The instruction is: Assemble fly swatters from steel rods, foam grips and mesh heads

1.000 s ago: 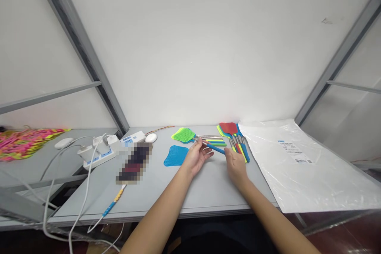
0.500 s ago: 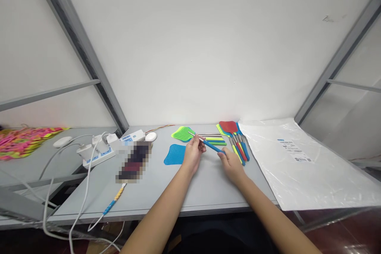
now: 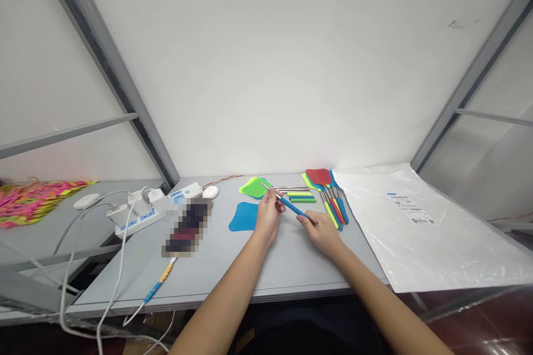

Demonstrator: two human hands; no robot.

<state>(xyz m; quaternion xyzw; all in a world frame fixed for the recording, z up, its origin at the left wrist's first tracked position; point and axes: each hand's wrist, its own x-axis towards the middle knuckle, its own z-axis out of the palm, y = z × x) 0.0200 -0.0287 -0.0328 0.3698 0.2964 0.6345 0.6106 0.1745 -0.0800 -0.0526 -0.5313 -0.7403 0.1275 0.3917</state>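
Observation:
My left hand (image 3: pixel 270 213) is closed around a thin metal rod (image 3: pixel 265 186), whose tip points up and to the left. A blue handle sleeve (image 3: pixel 293 208) sits on the rod's lower end, and my right hand (image 3: pixel 322 228) grips it. Partly behind my left hand lies a blue perforated fly swatter head (image 3: pixel 242 217). Green swatter heads (image 3: pixel 254 187) are stacked beyond it. Several bare metal rods (image 3: pixel 293 188) and loose green and blue handle sleeves (image 3: pixel 302 198) lie behind the hands. To the right is a pile of whole fly swatters (image 3: pixel 322 178) with red, blue and yellow-green heads.
A large white plastic sheet (image 3: pixel 416 238) with labels covers the table's right side. Power strips (image 3: pixel 139 222) with plugs and cables stand at left, near a blurred-out object (image 3: pixel 187 227) joined to a cable. Pink and yellow items (image 3: pixel 37 199) lie far left. A wall rises behind.
My right hand has shifted slightly left along the blue handle sleeve, towards my left hand. More of the sleeve is drawn up near my left fingers; the table's things stay put.

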